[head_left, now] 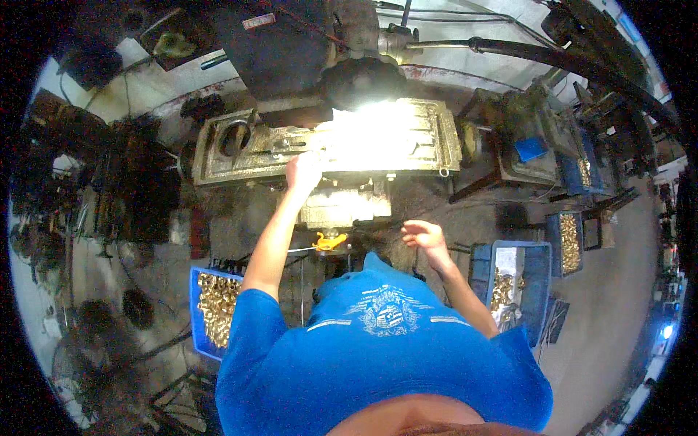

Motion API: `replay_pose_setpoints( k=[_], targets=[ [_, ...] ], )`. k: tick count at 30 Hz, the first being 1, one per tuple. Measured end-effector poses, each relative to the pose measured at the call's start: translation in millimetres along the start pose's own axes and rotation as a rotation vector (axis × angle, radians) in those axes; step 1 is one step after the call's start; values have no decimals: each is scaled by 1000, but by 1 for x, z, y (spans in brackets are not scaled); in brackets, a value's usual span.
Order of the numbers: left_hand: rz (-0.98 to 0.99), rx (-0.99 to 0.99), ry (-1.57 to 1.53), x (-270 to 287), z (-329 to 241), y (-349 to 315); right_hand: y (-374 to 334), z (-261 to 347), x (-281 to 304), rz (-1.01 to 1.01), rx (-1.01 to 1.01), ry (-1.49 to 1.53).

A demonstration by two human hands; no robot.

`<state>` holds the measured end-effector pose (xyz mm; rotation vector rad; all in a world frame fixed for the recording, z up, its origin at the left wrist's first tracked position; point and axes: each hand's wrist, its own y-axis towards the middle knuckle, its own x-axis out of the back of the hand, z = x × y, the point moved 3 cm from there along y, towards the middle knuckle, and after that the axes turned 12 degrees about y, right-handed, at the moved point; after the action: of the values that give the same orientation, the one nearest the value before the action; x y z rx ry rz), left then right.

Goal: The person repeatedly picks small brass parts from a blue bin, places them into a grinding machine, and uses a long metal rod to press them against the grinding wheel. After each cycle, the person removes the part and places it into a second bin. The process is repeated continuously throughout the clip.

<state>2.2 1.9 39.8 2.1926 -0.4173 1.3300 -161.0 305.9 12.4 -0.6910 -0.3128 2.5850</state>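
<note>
Now the left hand (304,172) is resting at the near edge of the metal machine table (231,169), fingers bunching together, and glare is keeping me from telling whether they're gripping anything. Over to the right hand (425,237): it's hovering empty, fingers loosely parted and bending. That table is stretching straight ahead of the person, gleaming under bright light. Lower down, a yellow-orange fitting (331,242) is sticking out front. Farther out, blue crates (538,291) are holding brass-coloured parts (217,305) on both sides.

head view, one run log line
left hand at machine table | right hand off table, apparently empty | brass-coloured parts in left blue bin
</note>
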Motion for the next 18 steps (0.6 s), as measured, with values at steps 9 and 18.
replay_pose_setpoints(
  k=[9,18],
  targets=[
    [213,144,65,0,-14,33,-55,-34,58,-240,-70,172],
    [174,118,-29,-2,-1,31,-44,-18,42,-241,-56,103]
  ],
)
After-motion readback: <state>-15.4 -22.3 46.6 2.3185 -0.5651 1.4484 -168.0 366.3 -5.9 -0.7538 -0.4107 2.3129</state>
